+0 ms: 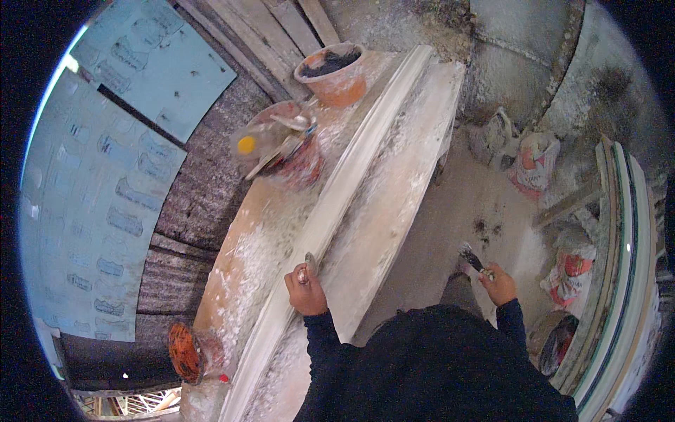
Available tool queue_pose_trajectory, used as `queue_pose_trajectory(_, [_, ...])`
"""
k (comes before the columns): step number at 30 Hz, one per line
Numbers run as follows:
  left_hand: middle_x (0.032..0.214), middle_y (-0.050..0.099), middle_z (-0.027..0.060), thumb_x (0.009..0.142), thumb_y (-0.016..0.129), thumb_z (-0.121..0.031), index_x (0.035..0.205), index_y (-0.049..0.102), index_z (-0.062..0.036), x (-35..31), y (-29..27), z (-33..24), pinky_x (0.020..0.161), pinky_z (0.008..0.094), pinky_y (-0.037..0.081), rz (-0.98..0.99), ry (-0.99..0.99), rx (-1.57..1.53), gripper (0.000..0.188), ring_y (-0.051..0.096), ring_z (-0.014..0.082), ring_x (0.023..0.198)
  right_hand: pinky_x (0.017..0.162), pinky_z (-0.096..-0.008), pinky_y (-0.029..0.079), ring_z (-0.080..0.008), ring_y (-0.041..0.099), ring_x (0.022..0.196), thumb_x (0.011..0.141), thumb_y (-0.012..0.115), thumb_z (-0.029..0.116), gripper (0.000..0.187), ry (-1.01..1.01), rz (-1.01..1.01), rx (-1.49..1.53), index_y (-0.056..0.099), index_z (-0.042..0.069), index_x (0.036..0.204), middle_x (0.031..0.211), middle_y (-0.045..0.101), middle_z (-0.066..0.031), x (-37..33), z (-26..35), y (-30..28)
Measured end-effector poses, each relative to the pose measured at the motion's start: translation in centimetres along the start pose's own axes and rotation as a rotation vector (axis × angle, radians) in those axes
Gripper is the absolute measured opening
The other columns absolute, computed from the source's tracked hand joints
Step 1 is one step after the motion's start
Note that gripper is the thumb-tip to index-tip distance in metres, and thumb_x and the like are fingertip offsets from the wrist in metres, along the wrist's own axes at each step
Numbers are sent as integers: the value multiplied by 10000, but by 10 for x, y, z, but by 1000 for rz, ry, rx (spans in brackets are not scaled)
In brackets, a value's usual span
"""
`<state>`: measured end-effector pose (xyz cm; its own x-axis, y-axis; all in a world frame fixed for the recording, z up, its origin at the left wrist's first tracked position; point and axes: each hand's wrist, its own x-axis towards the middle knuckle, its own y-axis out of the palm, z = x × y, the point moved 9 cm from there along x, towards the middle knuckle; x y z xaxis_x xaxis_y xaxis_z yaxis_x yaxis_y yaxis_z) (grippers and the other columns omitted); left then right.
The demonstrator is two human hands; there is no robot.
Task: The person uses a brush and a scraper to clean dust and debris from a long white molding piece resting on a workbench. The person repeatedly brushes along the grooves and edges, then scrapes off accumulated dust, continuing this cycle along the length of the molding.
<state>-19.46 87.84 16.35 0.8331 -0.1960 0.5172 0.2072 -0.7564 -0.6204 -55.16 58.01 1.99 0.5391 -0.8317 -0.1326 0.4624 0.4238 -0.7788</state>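
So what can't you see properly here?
Head view:
- Metal tool: grip partly hidden by the left hand.
- Dark tool in the right hand: too small to tell brush from scraper.
- White moulding: near end cut off by the lower edge.
- Red bucket: contents blurred.

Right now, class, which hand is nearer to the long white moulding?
Left. The left hand is over the moulding; the right hand is well off to its right.

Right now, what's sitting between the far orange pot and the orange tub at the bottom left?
In the head view, a cluttered reddish bucket sits between them, closer to the far pot. After that, it's just tabletop sprinkled with white.
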Motion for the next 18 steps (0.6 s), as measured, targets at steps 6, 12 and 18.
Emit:
queue_pose_trajectory(6, [749, 494, 96, 792, 568, -146, 849, 586, -102, 35, 123, -86, 535, 342, 435, -167, 72, 62, 74, 533, 241, 628, 644, -392, 443, -326, 575, 754, 753, 578, 353, 341, -53, 134, -106, 530, 61, 922, 804, 595, -145, 163, -21, -55])
queue_pose_trajectory(12, [729, 489, 92, 776, 577, -126, 860, 596, -114, 63, 212, -144, 501, 337, 441, -237, 10, 150, 87, 534, 238, 590, 636, -408, 438, -335, 571, 745, 763, 556, 387, 361, -214, 224, -127, 541, 91, 968, 783, 594, -147, 300, -19, -115])
queue_pose_trajectory(18, [721, 492, 92, 774, 577, -123, 866, 595, -99, 98, 307, -208, 499, 335, 448, -222, 57, 241, 97, 538, 245, 581, 635, -394, 447, -337, 577, 743, 760, 560, 393, 356, -209, 207, -137, 542, 112, 978, 783, 600, -137, 416, -19, -139])
